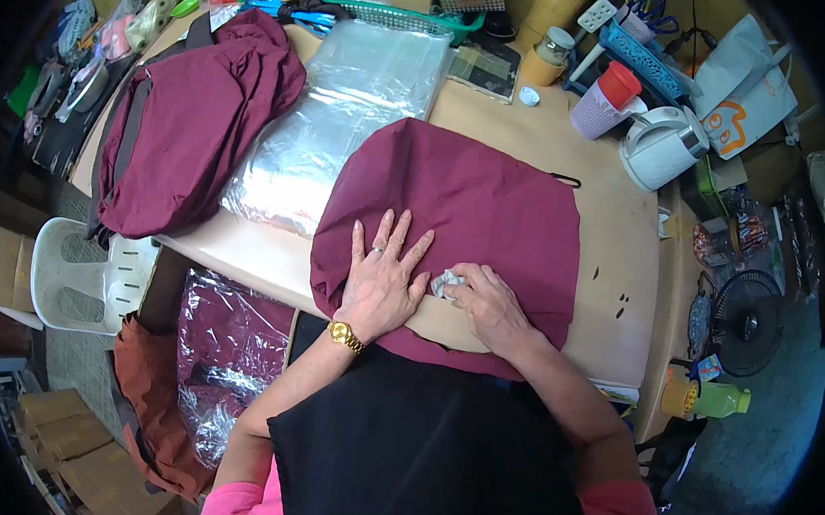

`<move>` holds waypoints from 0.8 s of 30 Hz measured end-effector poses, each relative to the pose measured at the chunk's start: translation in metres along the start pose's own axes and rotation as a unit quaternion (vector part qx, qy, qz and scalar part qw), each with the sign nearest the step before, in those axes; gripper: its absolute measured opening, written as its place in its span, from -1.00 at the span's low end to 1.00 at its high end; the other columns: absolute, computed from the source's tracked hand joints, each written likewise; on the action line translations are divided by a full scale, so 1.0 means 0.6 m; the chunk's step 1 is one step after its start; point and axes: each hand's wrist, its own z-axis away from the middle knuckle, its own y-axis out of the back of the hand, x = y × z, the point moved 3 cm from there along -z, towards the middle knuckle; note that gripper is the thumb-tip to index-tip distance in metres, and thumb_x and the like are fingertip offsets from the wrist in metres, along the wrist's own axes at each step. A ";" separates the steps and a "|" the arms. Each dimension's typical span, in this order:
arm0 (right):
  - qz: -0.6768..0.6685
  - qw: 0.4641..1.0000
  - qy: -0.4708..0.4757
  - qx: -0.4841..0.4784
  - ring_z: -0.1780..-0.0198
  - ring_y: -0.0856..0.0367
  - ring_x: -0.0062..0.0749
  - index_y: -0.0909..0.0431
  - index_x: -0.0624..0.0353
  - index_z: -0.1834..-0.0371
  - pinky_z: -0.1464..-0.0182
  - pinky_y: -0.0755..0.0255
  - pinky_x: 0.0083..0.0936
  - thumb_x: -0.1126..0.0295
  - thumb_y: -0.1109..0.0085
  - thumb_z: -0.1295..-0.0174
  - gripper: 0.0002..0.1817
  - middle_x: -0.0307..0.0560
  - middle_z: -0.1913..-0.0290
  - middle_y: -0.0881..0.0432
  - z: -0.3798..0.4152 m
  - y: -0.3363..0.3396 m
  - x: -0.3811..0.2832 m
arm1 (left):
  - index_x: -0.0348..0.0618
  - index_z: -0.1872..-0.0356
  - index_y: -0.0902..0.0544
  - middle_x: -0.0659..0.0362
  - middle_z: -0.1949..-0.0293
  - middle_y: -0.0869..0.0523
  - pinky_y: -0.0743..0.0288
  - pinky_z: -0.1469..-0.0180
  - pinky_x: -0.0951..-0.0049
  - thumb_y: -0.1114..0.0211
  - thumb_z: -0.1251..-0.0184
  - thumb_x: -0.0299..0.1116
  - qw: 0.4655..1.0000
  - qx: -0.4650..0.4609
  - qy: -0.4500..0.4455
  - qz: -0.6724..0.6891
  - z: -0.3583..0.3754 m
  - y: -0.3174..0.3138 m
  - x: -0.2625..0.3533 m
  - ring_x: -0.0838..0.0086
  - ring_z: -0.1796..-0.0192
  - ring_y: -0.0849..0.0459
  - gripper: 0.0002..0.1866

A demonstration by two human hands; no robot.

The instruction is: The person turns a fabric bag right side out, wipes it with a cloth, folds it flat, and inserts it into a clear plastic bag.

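A maroon fabric bag [490,201] lies flat on the table in front of me, with a small black zipper pull at its far right corner. My left hand [383,279] rests on its near left part, fingers spread and palm down. In my right hand [494,308] a crumpled white cloth [446,283] is pinched and pressed against the maroon fabric near its front edge. Part of the cloth is hidden under the fingers.
Another maroon bag [191,120] lies at the left beside clear plastic sleeves [376,69]. A white electric kettle [661,147], a lilac cup [597,113] and a green basket [397,16] stand at the back. A white plastic chair [75,282] is at the left.
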 end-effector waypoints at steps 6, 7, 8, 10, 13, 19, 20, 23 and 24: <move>-0.186 0.972 -0.094 -0.108 0.30 -0.70 -0.31 -0.69 0.29 0.19 0.17 -0.57 -0.40 0.47 -0.26 -0.29 -0.88 -0.08 0.34 -0.68 -0.107 0.106 0.060 | 0.07 -0.49 -0.43 -0.07 -0.57 -0.24 0.21 -0.58 -0.32 -0.24 -0.36 -0.11 1.000 -0.006 0.007 0.012 -0.008 0.007 0.004 -0.03 -0.63 -0.10 -0.35; -0.234 0.954 -0.180 -0.055 0.32 -0.70 -0.44 -0.69 0.29 0.20 0.19 -0.57 -0.47 0.43 -0.24 -0.33 -0.86 -0.13 0.36 -0.71 -0.144 0.141 0.085 | 0.07 -0.49 -0.43 -0.07 -0.57 -0.24 0.21 -0.58 -0.32 -0.24 -0.36 -0.11 1.000 -0.002 0.004 0.012 -0.011 0.008 0.005 -0.03 -0.63 -0.10 -0.35; -0.245 0.956 -0.161 0.021 0.31 -0.70 -0.51 -0.68 0.30 0.23 0.22 -0.52 -0.46 0.36 -0.26 -0.36 -0.82 -0.12 0.37 -0.74 -0.179 0.170 0.140 | 0.07 -0.48 -0.43 -0.08 -0.57 -0.24 0.21 -0.58 -0.32 -0.24 -0.36 -0.12 1.000 -0.005 0.008 0.011 -0.013 0.009 0.005 -0.03 -0.63 -0.10 -0.35; -0.020 0.973 -0.206 0.099 0.29 -0.76 -0.34 -0.73 0.29 0.27 0.22 -0.52 -0.39 0.38 -0.27 -0.28 -0.83 0.08 0.33 -0.78 -0.258 0.226 0.269 | 0.07 -0.48 -0.44 -0.08 -0.57 -0.24 0.23 -0.58 -0.32 -0.24 -0.36 -0.11 1.000 -0.011 0.014 0.012 -0.012 0.009 0.006 -0.03 -0.63 -0.10 -0.36; 0.098 0.960 -0.213 0.153 0.19 -0.79 -0.07 -0.76 0.24 0.28 0.14 -0.57 -0.21 0.41 -0.26 -0.23 -0.84 0.20 0.26 -0.77 -0.336 0.208 0.464 | 0.07 -0.47 -0.45 -0.08 -0.56 -0.24 0.21 -0.58 -0.32 -0.25 -0.35 -0.11 1.000 -0.018 0.016 0.012 -0.016 0.012 0.008 -0.02 -0.63 -0.11 -0.36; 0.338 0.913 -0.189 0.130 0.07 -0.76 0.10 -0.76 0.31 0.21 -0.04 -0.62 -0.08 0.45 -0.18 -0.24 -0.80 0.28 0.19 -0.76 -0.402 0.124 0.568 | 0.08 -0.48 -0.44 -0.07 -0.56 -0.25 0.18 -0.56 -0.35 -0.25 -0.35 -0.10 0.999 -0.033 0.021 0.013 -0.025 0.014 0.001 -0.02 -0.62 -0.13 -0.34; 0.324 0.911 -0.247 0.063 0.04 -0.75 0.09 -0.76 0.28 0.19 -0.06 -0.62 -0.08 0.48 -0.14 -0.24 -0.79 0.27 0.14 -0.75 -0.409 0.135 0.542 | 0.08 -0.48 -0.43 -0.07 -0.56 -0.25 0.18 -0.56 -0.35 -0.25 -0.35 -0.09 0.999 -0.039 0.020 0.018 -0.019 0.012 0.004 -0.01 -0.62 -0.12 -0.34; 0.320 0.906 -0.276 0.030 -0.01 -0.75 0.09 -0.77 0.24 0.17 -0.06 -0.63 -0.09 0.48 -0.11 -0.25 -0.77 0.27 0.06 -0.74 -0.411 0.107 0.567 | 0.08 -0.49 -0.43 -0.06 -0.57 -0.25 0.18 -0.57 -0.34 -0.25 -0.36 -0.06 0.999 -0.032 0.021 0.014 -0.019 0.009 0.005 -0.02 -0.62 -0.12 -0.34; 0.354 0.905 -0.231 0.045 0.01 -0.76 0.09 -0.77 0.25 0.21 -0.04 -0.64 -0.09 0.45 -0.15 -0.23 -0.79 0.26 0.09 -0.75 -0.410 0.109 0.551 | 0.08 -0.48 -0.44 -0.06 -0.57 -0.24 0.20 -0.57 -0.34 -0.26 -0.35 -0.03 0.999 -0.033 0.023 0.016 -0.018 0.009 0.005 -0.02 -0.62 -0.12 -0.33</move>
